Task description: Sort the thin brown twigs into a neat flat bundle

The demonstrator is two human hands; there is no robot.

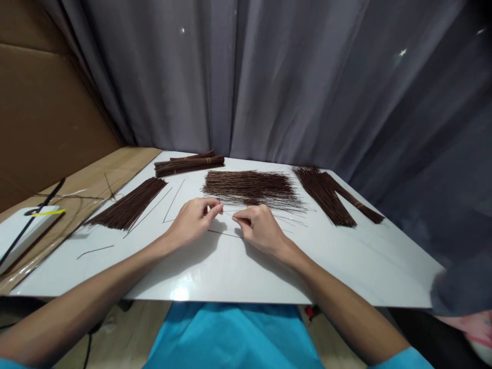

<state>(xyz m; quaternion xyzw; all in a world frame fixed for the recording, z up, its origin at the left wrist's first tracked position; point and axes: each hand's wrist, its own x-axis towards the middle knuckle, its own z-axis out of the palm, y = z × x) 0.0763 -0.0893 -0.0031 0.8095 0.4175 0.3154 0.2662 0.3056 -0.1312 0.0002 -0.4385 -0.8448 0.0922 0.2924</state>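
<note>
My left hand (196,218) is closed in a pinch, thumb against forefinger, just in front of the loose pile of thin brown sticks (249,185). Close by on its right, my right hand (259,225) pinches in the same way, fingertips facing the left ones. A very fine brown stick seems to run between the two pinches; the fingers hide most of it. Stray sticks jut from the pile's front edge behind my right hand. One dark stick (225,233) lies on the white table (230,277) beneath my hands.
Brown stick bundles (190,165) with yellowish ties lie at the back left. Another heap (128,205) is at the left; two more, a wide heap (326,195) and a tied bundle (361,205), are at the right. Cardboard (49,113) and a white box (26,230) stand left. A grey curtain (269,77) hangs behind.
</note>
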